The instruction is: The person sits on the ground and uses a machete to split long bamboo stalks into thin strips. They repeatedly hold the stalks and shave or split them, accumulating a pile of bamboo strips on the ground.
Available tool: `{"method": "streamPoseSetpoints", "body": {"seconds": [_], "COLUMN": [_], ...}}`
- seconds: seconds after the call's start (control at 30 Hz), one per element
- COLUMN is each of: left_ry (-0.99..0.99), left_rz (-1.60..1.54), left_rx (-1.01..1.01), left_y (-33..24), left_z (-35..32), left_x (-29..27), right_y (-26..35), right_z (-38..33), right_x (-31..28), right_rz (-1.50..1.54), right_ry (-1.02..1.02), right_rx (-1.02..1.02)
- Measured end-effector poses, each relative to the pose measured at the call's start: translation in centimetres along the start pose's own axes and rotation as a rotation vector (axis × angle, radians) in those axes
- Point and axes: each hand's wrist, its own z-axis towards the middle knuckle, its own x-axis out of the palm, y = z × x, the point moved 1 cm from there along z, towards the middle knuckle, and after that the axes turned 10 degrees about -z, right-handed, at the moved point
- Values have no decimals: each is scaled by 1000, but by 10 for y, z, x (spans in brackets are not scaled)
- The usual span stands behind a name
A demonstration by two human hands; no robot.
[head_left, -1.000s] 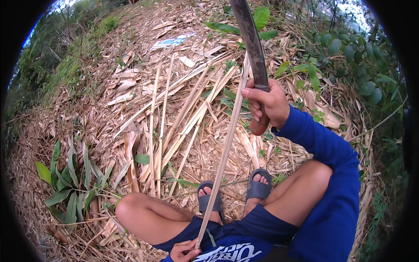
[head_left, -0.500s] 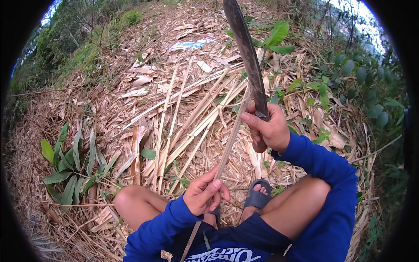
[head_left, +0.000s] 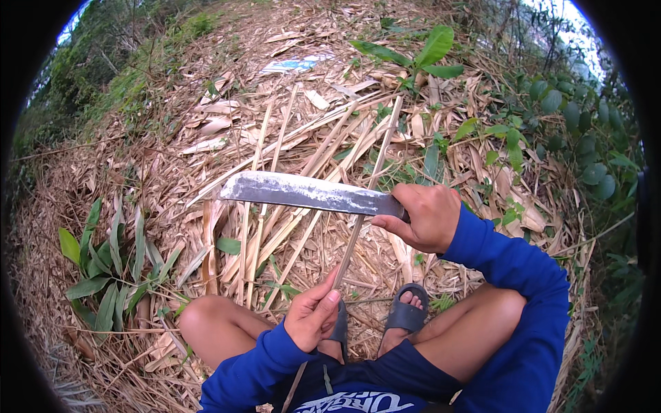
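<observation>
My right hand (head_left: 428, 218) is closed around the handle of a machete (head_left: 303, 193). Its broad, dark blade with whitish patches lies nearly level, pointing left, and crosses over a long thin bamboo strip (head_left: 377, 162). I cannot tell whether the blade touches the strip. Lower down, my left hand (head_left: 314, 313) grips this strip between thumb and fingers. The strip runs up and away to the right, and its lower end (head_left: 295, 389) comes out below the hand, over my lap. The machete's handle is mostly hidden in my fist.
Several pale split strips (head_left: 258, 148) lie on ground covered with dry husks and shavings, beyond my sandalled feet (head_left: 406, 313). A leafy plant (head_left: 103, 272) grows at left, another (head_left: 430, 58) at the far right. A blue and white sheet (head_left: 296, 65) lies farther off.
The machete has swung down from upright to nearly level, its tip now pointing left across the strip. My right hand has turned over and moved slightly lower; my left still holds the strip.
</observation>
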Motion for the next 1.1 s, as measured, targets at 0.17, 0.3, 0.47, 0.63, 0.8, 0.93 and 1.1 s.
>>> {"method": "streamPoseSetpoints", "body": {"seconds": [0.17,0.3,0.47,0.63,0.8,0.93,1.1], "left_ry": [85,65,63,89,61,22,6], "left_rz": [-114,-119,-129,-95,-103,-153,-192], "left_rx": [-10,21,17,38,-16,-53,-95], "left_y": [0,6,9,13,12,12,18], "left_z": [-8,-12,-18,-29,-40,-49,-64], "left_x": [8,5,7,-4,-3,-1,-12], "right_y": [-13,-1,-3,-2,-5,-8,-25], "right_z": [2,4,2,0,-4,-4,-6], "right_x": [1,-10,-11,-14,-13,-11,-1], "right_rz": [-30,-41,-63,-81,-122,-132,-94], "right_ry": [-21,5,23,40,54,59,43], "right_rx": [19,-23,5,-63,-87,-71,-23]}}
